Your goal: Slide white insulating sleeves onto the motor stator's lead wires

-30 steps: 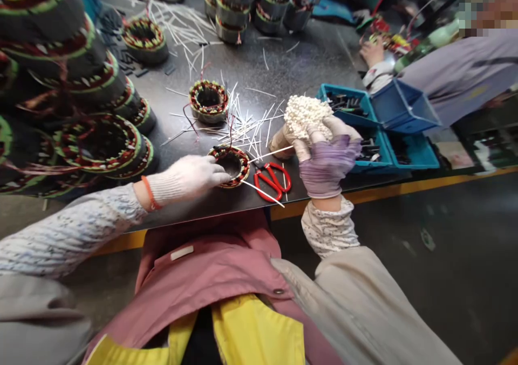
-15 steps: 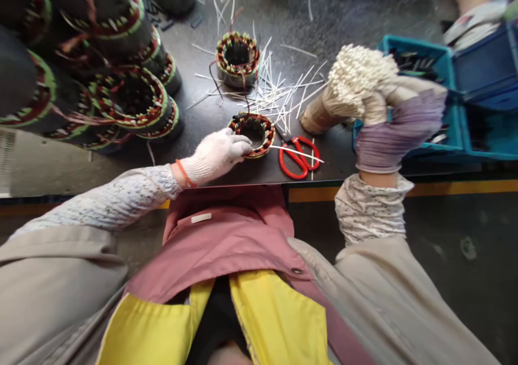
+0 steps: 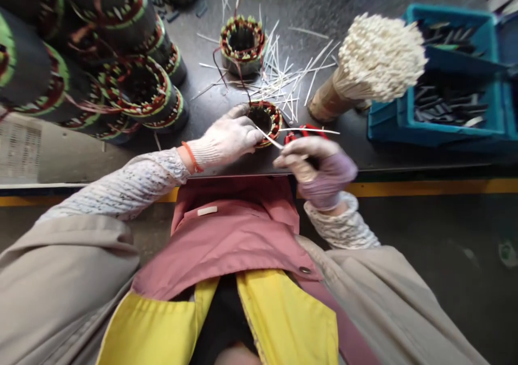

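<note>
My left hand [image 3: 231,134], in a white knit glove, holds the left side of a small wire-wound motor stator [image 3: 277,118] near the table's front edge. My right hand [image 3: 318,166], in a stained glove, pinches a thin white stick [image 3: 267,137]. The stick's far end points at the stator's opening; I cannot tell whether it touches. Partly behind my right hand lie red-handled scissors [image 3: 314,131]. Another white stick [image 3: 311,131] reaches from the stator across the scissors. A second wire-wound stator [image 3: 242,63] stands just behind the first.
A thick bundle of white sticks [image 3: 376,57] stands in a brown holder to the right. Beyond it are blue bins [image 3: 457,125] of dark pieces. Loose white sticks [image 3: 279,87] lie scattered mid-table. Several stacked stators [image 3: 137,93] fill the left side.
My right hand has moved left from the stick bundle to the stator, carrying one white stick. My left hand stays at the stator. The view has shifted slightly.
</note>
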`<state>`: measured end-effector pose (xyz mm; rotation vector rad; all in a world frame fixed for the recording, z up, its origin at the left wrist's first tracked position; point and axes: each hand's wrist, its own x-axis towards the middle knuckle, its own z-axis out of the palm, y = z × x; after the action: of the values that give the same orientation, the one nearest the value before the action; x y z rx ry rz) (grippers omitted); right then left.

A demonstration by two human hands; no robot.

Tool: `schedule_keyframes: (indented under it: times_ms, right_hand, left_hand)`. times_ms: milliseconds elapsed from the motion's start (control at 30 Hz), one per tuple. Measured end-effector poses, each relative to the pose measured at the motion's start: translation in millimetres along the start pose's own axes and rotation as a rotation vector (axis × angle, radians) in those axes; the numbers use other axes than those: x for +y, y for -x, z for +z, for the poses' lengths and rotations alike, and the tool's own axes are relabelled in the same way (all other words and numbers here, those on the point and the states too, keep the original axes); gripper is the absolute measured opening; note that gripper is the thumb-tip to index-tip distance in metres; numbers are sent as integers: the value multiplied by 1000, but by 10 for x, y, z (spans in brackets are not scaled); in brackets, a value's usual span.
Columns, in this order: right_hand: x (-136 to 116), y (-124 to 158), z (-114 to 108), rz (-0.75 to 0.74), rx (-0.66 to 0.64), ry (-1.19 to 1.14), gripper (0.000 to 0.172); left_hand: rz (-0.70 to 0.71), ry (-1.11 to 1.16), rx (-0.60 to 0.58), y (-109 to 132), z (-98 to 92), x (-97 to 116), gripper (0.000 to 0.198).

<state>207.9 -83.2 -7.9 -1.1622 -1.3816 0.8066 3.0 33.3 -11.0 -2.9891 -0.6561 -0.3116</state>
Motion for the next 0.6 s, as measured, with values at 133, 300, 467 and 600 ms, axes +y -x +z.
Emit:
schedule_keyframes:
  times_ms: [133,300,467,600]
  right_hand:
    - [201,102,253,-160,-59,135,9]
    - [159,164,107,-92,144,142,20]
    - [40,547,-42,-166,30,156,7]
    - [97,793,-6,-172,-28,72,21]
  left_hand:
    - [-39,88,11,-2,14,79,24]
    - [-174,95,-27,-55,-56,194,25]
    - [-164,49,-70,-59,-105,277,26]
    - [-202,92,15,-30,-36,262,30]
